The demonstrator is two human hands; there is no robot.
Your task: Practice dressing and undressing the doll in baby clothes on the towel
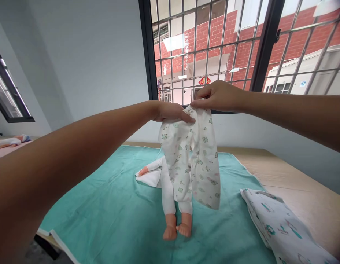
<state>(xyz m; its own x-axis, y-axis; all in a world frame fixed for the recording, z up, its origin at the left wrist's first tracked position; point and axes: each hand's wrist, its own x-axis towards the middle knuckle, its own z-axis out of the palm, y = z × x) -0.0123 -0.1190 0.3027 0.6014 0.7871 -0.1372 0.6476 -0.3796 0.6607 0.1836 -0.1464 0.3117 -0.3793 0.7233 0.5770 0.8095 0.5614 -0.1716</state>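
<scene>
Up in front of me hang white baby pants [203, 161] printed with small animal faces, their two legs dangling. My left hand [175, 112] pinches them near the top edge. Just to its right and a little higher, my right hand [214, 97] is closed on the same top edge. Behind and below the cloth, a baby doll [167, 194] in white clothing lies on its back, bare feet toward me. Its head and most of its upper body are hidden by the pants; one hand shows at the left.
A teal sheet [112, 205] covers much of the wooden tabletop [280, 172]. At the right lies a folded white printed cloth [285, 227]. A barred window [203, 47] is in the wall behind. Pink and striped bedding [13, 142] shows at the far left.
</scene>
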